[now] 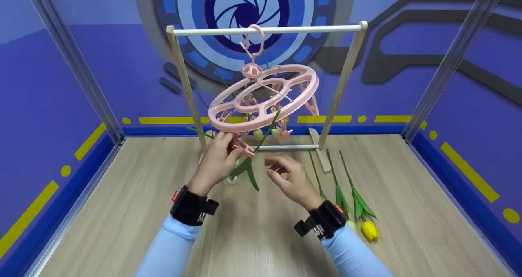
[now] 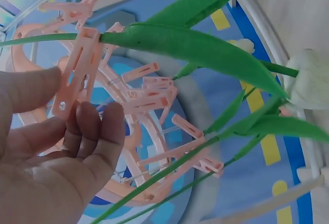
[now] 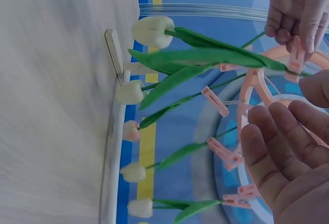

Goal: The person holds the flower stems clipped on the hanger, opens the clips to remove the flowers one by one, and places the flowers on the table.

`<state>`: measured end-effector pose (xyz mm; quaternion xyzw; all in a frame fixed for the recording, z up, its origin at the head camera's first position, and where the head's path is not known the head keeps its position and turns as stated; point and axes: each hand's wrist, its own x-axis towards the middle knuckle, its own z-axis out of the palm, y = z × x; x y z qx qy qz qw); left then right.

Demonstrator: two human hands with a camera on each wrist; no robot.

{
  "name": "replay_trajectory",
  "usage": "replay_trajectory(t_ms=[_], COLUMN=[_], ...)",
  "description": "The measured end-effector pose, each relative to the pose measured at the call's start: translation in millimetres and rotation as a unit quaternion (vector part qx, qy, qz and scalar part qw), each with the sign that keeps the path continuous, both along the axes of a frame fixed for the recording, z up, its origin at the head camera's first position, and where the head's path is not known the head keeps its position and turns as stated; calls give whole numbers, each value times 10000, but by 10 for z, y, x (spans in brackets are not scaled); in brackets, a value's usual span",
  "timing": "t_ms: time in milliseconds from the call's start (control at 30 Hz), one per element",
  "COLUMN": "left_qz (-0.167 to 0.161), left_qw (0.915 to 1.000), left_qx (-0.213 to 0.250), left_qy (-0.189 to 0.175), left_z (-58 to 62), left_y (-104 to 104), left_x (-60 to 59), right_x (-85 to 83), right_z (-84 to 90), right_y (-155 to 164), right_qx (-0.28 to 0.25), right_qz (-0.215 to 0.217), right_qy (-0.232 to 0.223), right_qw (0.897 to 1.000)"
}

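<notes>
My left hand is up at the near rim of the pink round clip hanger, thumb and fingers curled round one pink clip that hangs there, and that clip has its bite on the stem of a white tulip, which dangles head-down just below and to the right of that hand with its long green leaf trailing alongside. My right hand sits a little lower and to the right, close beside the left, palm up with the fingers loosely bent and nothing in them; it touches neither clip nor stem as far as I can see. The hanger hooks over the white top bar of the wooden rack straight ahead of both hands and tilts toward me. From the right wrist view I count several pale tulip heads already hanging in a row under the ring, one of them pinkish, so I judge a good part of the hanging is done. Still to go, I think, are the loose ones lying on the table just right of my right wrist: three stems side by side, one ending in a yellow tulip; the other two heads are hidden behind my wrist.
</notes>
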<state>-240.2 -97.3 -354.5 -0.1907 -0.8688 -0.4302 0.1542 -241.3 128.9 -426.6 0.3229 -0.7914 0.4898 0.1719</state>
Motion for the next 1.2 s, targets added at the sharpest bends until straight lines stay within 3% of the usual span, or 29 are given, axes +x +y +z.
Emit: replay_trajectory(t_ms=[200,600,1000,1200], left_qz=[-79,-246,-279,-375], left_qw=[9994,9979,9934,9888], left_qx=[335,577,983,1402], left_qy=[9,128,514,344], left_z=[-37,-85,-201,-233], left_y=[47,62,107,122], left_x=[42,71,60,71], right_x=[-4,-35,-40,-49], right_z=[-34,34,77,83], right_y=[-57,-52,-66,-66], right_qx=[24,249,263,238], right_qz=[44,-179,-138,-189], right_qy=[-71,1,92,119], right_qw=[10000,9995,9995,9995])
